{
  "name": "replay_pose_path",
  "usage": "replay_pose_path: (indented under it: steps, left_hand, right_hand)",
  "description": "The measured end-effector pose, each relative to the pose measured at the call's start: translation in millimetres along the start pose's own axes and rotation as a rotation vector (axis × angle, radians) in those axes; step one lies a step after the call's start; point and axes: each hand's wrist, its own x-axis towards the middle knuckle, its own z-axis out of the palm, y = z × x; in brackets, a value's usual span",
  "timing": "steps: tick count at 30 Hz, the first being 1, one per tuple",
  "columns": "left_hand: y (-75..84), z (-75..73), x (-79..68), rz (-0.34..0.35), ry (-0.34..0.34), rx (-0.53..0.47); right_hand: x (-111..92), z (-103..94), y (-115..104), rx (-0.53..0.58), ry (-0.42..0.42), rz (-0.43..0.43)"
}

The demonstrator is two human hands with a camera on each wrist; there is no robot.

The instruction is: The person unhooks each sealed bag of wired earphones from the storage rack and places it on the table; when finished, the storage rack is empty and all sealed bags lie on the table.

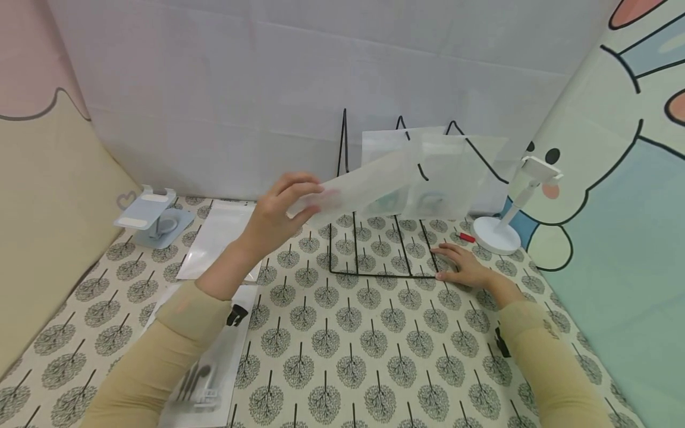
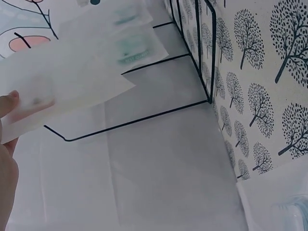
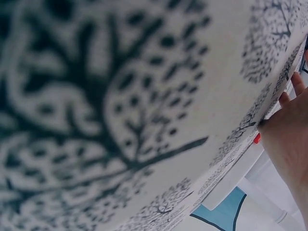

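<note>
My left hand point(image 1: 278, 211) pinches one end of a frosted translucent plastic bag point(image 1: 364, 181), holding it tilted above the table. Something pinkish shows faintly inside, its kind blurred. Behind it, two similar frosted bags point(image 1: 460, 172) stand upright in a black wire rack point(image 1: 383, 276), with greenish contents low in them. The left wrist view shows the held bag point(image 2: 62, 82) overlapping the others near the rack's wires. On the table, my right hand point(image 1: 462, 266) touches the right side of the rack's base with fingers extended. Part of that hand point(image 3: 288, 139) appears in the right wrist view.
A white phone stand point(image 1: 497, 235) stands right of the rack, beside a small red object point(image 1: 467, 237). At the left are a pale blue folding stand point(image 1: 155, 217) and a clear plastic packet point(image 1: 214, 238). Another packet point(image 1: 214, 368) with dark utensil-like shapes lies nearer.
</note>
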Motion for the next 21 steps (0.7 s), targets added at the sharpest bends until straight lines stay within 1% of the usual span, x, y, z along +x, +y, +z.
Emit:
replay_pose_path:
  steps: [5,11,21]
  left_hand:
    - [3.4,-4.4,1.2,0.004,0.020,-0.002]
    - [8.1,-9.3,1.2,0.005,0.017,0.014]
    - [15.8,-13.8,-0.1,0.034,0.009,0.046]
  right_hand:
    - [0,0.4,-1,0.007,-0.005,0.006]
    - [1,1.2,-1,-0.003,-0.007,0.014]
    - [1,1.7,-2,0.003,-0.008,0.014]
